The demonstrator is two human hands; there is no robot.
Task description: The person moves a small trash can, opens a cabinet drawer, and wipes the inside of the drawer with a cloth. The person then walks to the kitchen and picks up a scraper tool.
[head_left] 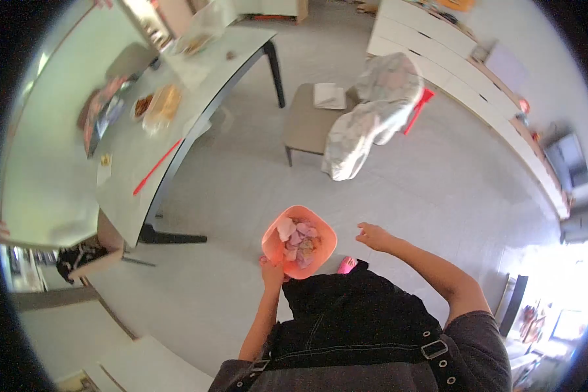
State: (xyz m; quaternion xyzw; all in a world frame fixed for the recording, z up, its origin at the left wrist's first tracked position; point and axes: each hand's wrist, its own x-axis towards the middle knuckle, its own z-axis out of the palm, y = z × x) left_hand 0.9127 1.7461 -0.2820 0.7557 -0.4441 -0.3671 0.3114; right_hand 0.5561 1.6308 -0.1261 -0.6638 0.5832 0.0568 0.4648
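Observation:
My left hand [272, 270] is closed on the near left rim of a coral-orange wastebasket [332, 240], which it holds in front of my body. Crumpled pale pink and lilac tissues [298, 243] lie inside the basket. To the right of it, my right hand [374, 236] hangs in the air over the floor. Its fingers are loosely apart and hold nothing. Below, between the basket and my dark clothes, part of a pink shoe [347, 264] shows.
A long table [202, 85] on the left bears food containers [161, 108], a plastic bag and a thin red stick [157, 167]. Ahead stands a chair [304, 121] with white papers and draped cloth [366, 124]. White drawers [438, 59] line the right wall.

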